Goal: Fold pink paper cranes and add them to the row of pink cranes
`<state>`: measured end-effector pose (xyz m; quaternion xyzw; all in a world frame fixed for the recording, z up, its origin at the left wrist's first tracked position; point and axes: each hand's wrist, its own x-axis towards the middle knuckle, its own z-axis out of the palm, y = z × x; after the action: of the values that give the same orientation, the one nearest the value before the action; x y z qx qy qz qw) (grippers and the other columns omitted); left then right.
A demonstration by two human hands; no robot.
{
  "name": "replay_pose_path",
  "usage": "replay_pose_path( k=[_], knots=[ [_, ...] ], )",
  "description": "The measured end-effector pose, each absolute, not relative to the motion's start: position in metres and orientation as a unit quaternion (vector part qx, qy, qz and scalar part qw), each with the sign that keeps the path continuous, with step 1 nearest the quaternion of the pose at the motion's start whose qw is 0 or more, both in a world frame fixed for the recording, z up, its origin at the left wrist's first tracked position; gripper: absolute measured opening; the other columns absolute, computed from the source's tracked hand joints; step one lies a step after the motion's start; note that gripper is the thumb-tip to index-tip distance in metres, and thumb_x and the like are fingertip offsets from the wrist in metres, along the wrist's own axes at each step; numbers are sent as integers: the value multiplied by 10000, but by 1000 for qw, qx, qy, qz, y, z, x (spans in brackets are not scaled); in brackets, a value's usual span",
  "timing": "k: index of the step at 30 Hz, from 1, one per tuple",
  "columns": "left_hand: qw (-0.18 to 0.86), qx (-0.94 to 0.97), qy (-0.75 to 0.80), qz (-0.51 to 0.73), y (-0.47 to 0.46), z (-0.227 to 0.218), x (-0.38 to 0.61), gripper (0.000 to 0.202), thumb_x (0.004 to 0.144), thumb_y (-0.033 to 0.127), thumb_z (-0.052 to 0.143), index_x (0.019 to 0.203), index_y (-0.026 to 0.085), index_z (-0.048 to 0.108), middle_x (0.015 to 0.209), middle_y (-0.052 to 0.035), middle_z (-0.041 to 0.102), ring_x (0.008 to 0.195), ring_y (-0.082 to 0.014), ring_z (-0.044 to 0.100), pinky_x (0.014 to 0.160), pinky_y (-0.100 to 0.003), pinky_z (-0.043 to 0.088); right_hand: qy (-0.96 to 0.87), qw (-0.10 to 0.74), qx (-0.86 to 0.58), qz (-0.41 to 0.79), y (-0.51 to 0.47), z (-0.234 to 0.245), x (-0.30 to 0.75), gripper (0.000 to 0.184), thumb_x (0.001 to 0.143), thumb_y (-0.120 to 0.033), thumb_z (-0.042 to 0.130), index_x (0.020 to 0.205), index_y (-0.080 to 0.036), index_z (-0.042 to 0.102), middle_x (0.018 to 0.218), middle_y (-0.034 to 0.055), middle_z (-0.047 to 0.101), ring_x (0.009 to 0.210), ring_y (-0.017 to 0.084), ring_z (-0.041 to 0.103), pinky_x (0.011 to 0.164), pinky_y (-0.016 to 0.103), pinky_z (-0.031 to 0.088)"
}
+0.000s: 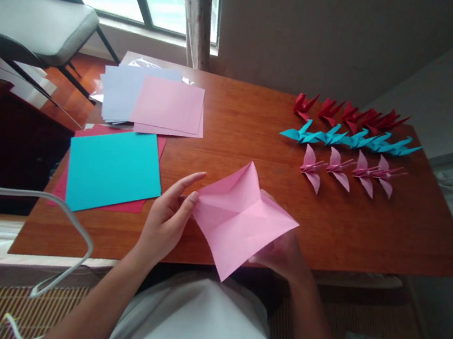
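A creased square of pink origami paper is held up over the table's front edge, its folds partly opened and one corner toward me. My left hand pinches its left corner between thumb and fingers, with the index finger stretched out above. Behind the right side of the sheet is my right hand, supporting it from below; most of its fingers are hidden by the paper. To the right on the table stand rows of folded cranes: red cranes, blue cranes and pink cranes.
On the wooden table, pink sheets lie over pale sheets at the back left. Nearer, a turquoise sheet covers red paper. A white cable loops at left; a chair stands by the window.
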<state>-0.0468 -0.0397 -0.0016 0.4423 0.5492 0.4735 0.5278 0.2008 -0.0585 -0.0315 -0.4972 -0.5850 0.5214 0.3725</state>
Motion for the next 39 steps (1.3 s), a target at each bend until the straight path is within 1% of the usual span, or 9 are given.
replay_pose_path(
  k=[3, 8, 11, 14, 18, 21, 28, 31, 39],
  knots=[
    [512, 456, 558, 467, -42, -3, -45, 484, 925, 449, 656, 1361, 237, 639, 712, -1, 617, 532, -121, 438, 476, -241, 338, -567, 381, -489, 542, -60, -28, 204, 852, 626, -616, 873, 1372, -313, 593, 1215, 95, 712, 1108, 349, 695, 949, 511, 599],
    [492, 476, 563, 463, -44, -4, -44, 479, 944, 448, 636, 1364, 219, 635, 633, 27, 525, 504, -104, 343, 466, -240, 264, -572, 390, -490, 530, -57, -20, 204, 781, 642, -668, 840, 1304, -302, 642, 1175, 90, 723, 1149, 364, 672, 1043, 527, 548],
    [480, 490, 559, 466, -43, -5, -45, 461, 954, 432, 629, 1359, 211, 640, 618, 35, 499, 508, -94, 327, 465, -227, 250, -552, 400, -486, 547, -55, -17, 200, 896, 611, -645, 874, 1388, -302, 587, 1264, 91, 691, 1252, 373, 615, 1097, 526, 508],
    [476, 493, 556, 471, -44, -4, -44, 446, 957, 422, 630, 1349, 210, 649, 597, 44, 486, 498, -88, 337, 454, -212, 262, -520, 415, -464, 584, -55, -16, 198, 974, 619, -584, 901, 1466, -310, 505, 1348, 94, 648, 1273, 353, 599, 1054, 481, 542],
    [485, 482, 543, 488, -47, -3, -40, 432, 940, 420, 654, 1317, 210, 671, 688, 8, 613, 539, -100, 461, 479, -200, 383, -508, 442, -465, 574, -55, -20, 198, 1014, 576, -526, 949, 1462, -335, 494, 1372, 74, 639, 1195, 312, 646, 950, 405, 592],
    [494, 466, 540, 498, -48, -2, -38, 429, 930, 414, 669, 1307, 209, 677, 720, -3, 652, 558, -109, 523, 495, -196, 438, -524, 449, -460, 559, -56, -23, 201, 967, 610, -539, 928, 1454, -342, 498, 1414, 68, 620, 1208, 304, 649, 957, 406, 597],
    [476, 433, 559, 523, -48, -1, -38, 405, 930, 386, 672, 1289, 202, 687, 787, -7, 683, 590, -97, 555, 544, -179, 497, -518, 479, -483, 518, -59, -27, 201, 693, 835, -435, 781, 1449, -258, 512, 1427, 115, 622, 1325, 298, 602, 1125, 463, 503],
    [471, 446, 565, 511, -48, -2, -38, 411, 931, 384, 668, 1297, 196, 681, 813, -15, 699, 588, -96, 566, 529, -173, 495, -513, 484, -512, 490, -58, -21, 193, 683, 871, -379, 741, 1484, -239, 472, 1472, 130, 587, 1351, 288, 583, 1147, 446, 480],
    [462, 464, 570, 497, -48, -6, -38, 411, 950, 376, 637, 1314, 188, 662, 692, 19, 643, 547, -100, 565, 523, -183, 500, -542, 463, -554, 430, -50, -11, 180, 736, 877, -328, 705, 1536, -201, 402, 1495, 155, 563, 1285, 260, 636, 1125, 385, 498]
  ],
)
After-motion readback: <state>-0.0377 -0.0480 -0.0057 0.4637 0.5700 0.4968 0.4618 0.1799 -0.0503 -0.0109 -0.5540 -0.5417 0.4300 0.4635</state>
